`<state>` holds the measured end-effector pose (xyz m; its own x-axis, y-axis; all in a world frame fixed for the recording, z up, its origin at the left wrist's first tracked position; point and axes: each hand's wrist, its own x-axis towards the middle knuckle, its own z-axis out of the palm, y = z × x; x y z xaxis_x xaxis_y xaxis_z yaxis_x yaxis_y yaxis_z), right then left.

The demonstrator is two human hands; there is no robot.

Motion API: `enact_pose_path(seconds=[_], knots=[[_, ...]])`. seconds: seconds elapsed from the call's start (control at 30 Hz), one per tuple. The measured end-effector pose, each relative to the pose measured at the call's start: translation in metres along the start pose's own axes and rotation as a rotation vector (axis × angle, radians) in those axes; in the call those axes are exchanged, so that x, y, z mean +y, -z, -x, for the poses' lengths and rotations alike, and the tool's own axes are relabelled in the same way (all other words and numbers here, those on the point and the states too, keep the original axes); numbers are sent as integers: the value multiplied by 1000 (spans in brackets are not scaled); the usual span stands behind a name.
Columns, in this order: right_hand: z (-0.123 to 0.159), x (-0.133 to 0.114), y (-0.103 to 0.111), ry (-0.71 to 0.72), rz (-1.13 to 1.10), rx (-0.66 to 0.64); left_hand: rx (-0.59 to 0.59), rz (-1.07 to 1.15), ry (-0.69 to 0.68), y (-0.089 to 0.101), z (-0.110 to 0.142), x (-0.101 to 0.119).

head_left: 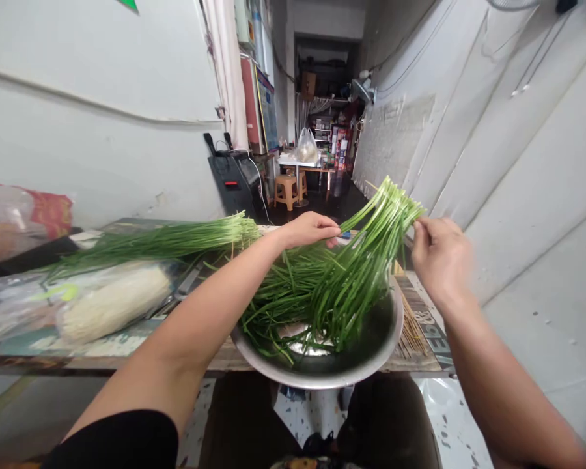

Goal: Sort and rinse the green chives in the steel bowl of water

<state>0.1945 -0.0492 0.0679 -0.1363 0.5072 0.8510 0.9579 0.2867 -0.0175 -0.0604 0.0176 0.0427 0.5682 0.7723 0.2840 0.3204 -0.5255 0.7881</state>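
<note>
A bunch of long green chives (351, 273) leans out of a round metal basin (388, 345), its cut ends pointing up and to the right. My left hand (312, 229) curls over the stalks near the middle of the bunch. My right hand (437, 257) pinches the pale stalk ends at the top right. More loose chive leaves lie in the bottom of the basin.
A second chive bundle (161, 242) lies on the low table (102, 342) to the left, beside a plastic bag of white enoki mushrooms (110, 303). White walls close in on both sides. Stools, a small table and shelves stand far down the corridor.
</note>
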Motion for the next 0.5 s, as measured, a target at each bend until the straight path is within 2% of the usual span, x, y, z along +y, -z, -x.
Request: enact_pose_path(seconds=[0.07,0.27,0.5], knots=[[-16,3,4,39,32,31,23,-56,12,3,4,-5],[-63,8,26,80,179,62,-9,-206,126,8,15,-44],[-114,11,61,52,275,161,-76,-432,251,-20,17,-71]])
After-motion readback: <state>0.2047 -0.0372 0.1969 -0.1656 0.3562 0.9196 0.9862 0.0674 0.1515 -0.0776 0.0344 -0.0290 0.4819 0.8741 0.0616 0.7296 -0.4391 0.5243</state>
